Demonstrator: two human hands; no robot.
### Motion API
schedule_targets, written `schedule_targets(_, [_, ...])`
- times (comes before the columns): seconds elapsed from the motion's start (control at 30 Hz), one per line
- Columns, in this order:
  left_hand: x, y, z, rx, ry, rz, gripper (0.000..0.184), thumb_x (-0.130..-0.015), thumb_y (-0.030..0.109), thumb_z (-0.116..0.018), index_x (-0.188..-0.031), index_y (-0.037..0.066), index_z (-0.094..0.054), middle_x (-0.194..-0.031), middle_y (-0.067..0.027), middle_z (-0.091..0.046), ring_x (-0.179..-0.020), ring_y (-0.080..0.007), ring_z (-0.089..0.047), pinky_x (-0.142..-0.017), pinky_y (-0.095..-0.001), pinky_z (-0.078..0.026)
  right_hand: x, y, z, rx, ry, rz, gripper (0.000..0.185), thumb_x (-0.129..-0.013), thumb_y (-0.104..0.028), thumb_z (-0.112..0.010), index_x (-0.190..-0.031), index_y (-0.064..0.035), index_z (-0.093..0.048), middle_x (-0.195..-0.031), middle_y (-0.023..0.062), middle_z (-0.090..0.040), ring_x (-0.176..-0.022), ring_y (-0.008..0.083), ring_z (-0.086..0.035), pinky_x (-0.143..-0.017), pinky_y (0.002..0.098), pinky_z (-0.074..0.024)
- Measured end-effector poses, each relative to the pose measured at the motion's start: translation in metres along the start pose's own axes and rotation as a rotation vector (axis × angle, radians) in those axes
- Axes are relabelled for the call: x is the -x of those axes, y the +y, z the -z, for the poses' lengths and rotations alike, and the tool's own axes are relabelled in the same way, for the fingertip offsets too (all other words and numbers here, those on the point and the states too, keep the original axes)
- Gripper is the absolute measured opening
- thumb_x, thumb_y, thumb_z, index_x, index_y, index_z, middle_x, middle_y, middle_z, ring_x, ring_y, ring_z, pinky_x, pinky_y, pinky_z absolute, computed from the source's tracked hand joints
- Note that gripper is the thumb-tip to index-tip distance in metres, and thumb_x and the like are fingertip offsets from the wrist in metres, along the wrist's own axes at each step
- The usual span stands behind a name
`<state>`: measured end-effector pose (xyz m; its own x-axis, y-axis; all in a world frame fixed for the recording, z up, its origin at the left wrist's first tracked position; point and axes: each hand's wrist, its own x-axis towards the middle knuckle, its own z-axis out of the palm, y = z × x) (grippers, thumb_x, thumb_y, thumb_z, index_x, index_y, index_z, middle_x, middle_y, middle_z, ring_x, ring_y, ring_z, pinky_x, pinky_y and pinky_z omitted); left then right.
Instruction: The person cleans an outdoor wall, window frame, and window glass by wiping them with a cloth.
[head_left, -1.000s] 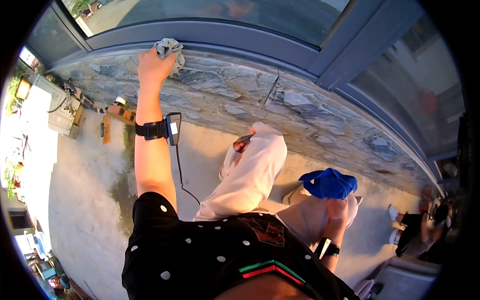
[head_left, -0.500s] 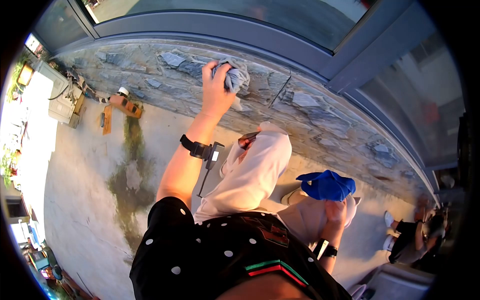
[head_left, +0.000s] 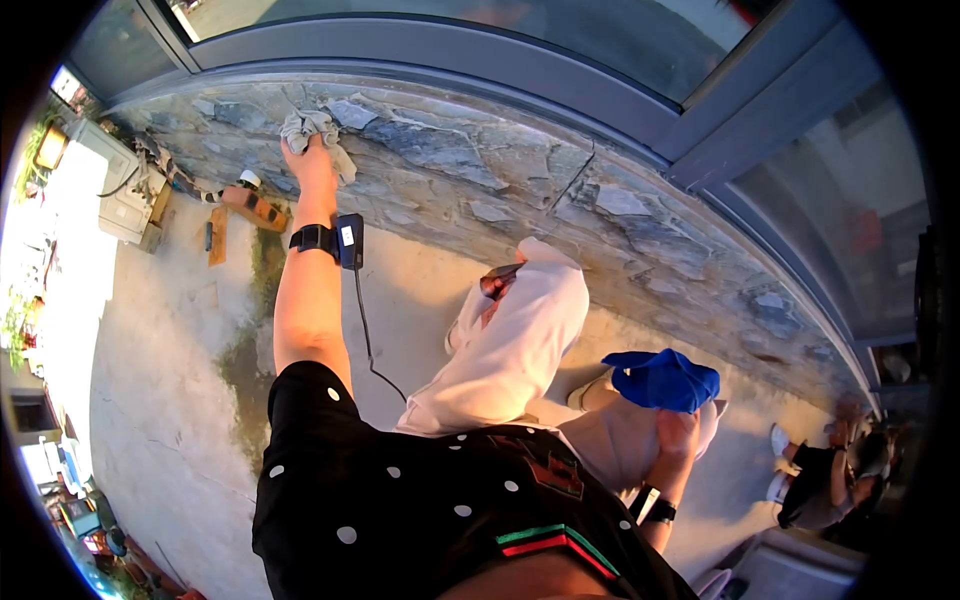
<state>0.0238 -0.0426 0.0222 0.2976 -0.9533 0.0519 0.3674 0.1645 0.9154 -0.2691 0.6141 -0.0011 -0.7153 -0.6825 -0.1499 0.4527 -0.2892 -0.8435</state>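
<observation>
My left hand (head_left: 312,168) is stretched far out to the left, its fingers closed round a crumpled grey cloth (head_left: 322,130). That cloth is pressed against the rough stone wall (head_left: 450,150) below the window frame. Close to my bent knee, my right hand (head_left: 678,432) grips a bunched blue cloth (head_left: 665,380), whose folds hide part of the fingers. The blue cloth is held apart from the wall.
A grey window frame (head_left: 430,55) runs above the wall. Bricks (head_left: 254,208) and a wooden float (head_left: 217,236) lie on the concrete floor (head_left: 160,370) at left. Another person (head_left: 825,480) crouches at far right. A pale cabinet (head_left: 105,185) stands at far left.
My left hand has slid leftward along the stone wall with the grey cloth, and the arm is straighter. My right hand stays by the knee with the blue cloth.
</observation>
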Motion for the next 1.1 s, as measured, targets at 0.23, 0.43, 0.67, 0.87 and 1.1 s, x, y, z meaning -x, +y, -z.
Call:
schedule_targets(0.23, [0.101,-0.093,0.001,0.116,-0.105,0.527,0.029,-0.089,-0.004,-0.057,-0.113,0.013,-0.052,-0.099,-0.0057,-0.062,-0.08,-0.0222,-0.064,-0.061,-0.0394,-0.053,-0.012,0.0,-0.013,0.018,-0.037,0.002,0.048,-0.081,-0.012,-0.067,-0.126,-0.0034,-0.054,-0.126,0.0108,-0.059,-0.116,0.0285,-0.056,-0.095,0.0426,-0.0444])
schedule_targets(0.43, [0.196,-0.106,-0.017,0.058,-0.34,0.682,0.053,-0.08,0.0,-0.069,-0.126,0.01,-0.046,-0.113,-0.0052,-0.06,-0.097,-0.0189,-0.06,-0.083,-0.034,-0.048,-0.016,-0.001,-0.007,0.03,-0.015,-0.073,0.056,-0.076,-0.012,-0.069,-0.128,-0.0034,-0.052,-0.127,0.0105,-0.058,-0.121,0.0288,-0.053,-0.099,0.0415,-0.0412])
schedule_targets(0.67, [0.098,-0.086,0.013,0.01,-0.421,0.262,0.042,-0.075,-0.002,-0.071,-0.112,0.006,-0.051,-0.104,-0.0042,-0.06,-0.087,-0.0133,-0.057,-0.076,-0.0282,-0.047,-0.007,0.0,-0.012,0.066,0.076,-0.041,0.058,-0.074,-0.012,-0.069,-0.129,-0.0052,-0.052,-0.125,0.0077,-0.059,-0.112,0.0266,-0.056,-0.085,0.0384,-0.0458])
schedule_targets(0.87, [0.027,-0.115,0.044,0.026,-0.046,0.349,0.034,-0.084,0.001,-0.064,-0.114,0.011,-0.053,-0.102,-0.0039,-0.061,-0.08,-0.0188,-0.061,-0.066,-0.0325,-0.05,-0.003,-0.004,0.004,0.048,-0.004,-0.064,0.058,-0.075,-0.011,-0.069,-0.129,-0.0055,-0.052,-0.128,0.0089,-0.057,-0.123,0.0286,-0.052,-0.096,0.0411,-0.0439])
schedule_targets(1.1, [0.071,-0.219,0.046,0.236,0.001,0.887,0.012,-0.097,0.012,-0.046,-0.098,0.009,-0.058,-0.088,-0.0029,-0.064,-0.075,-0.021,-0.064,-0.06,-0.0404,-0.054,-0.001,-0.013,-0.044,0.116,0.059,-0.026,0.057,-0.076,-0.011,-0.069,-0.129,-0.0024,-0.049,-0.126,0.0115,-0.058,-0.121,0.029,-0.053,-0.1,0.0426,-0.0421])
